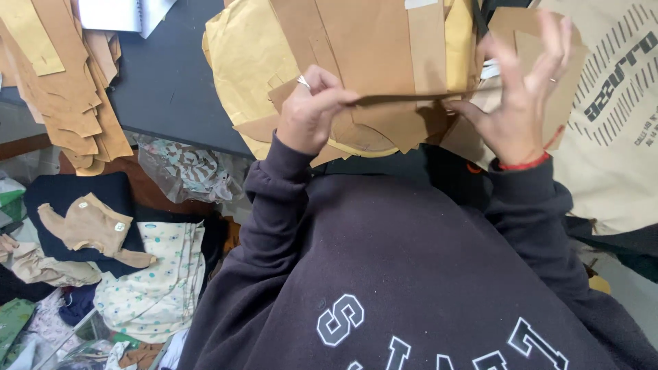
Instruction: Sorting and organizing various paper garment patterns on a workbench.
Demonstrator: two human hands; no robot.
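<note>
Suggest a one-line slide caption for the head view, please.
Left hand and right hand hold a brown cardboard piece edge-on above stacked paper patterns.

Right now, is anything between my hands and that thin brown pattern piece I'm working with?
Nothing visible. The left hand pinches one end of the brown pattern piece and the right hand has the other end, above the stack of paper patterns.
</note>
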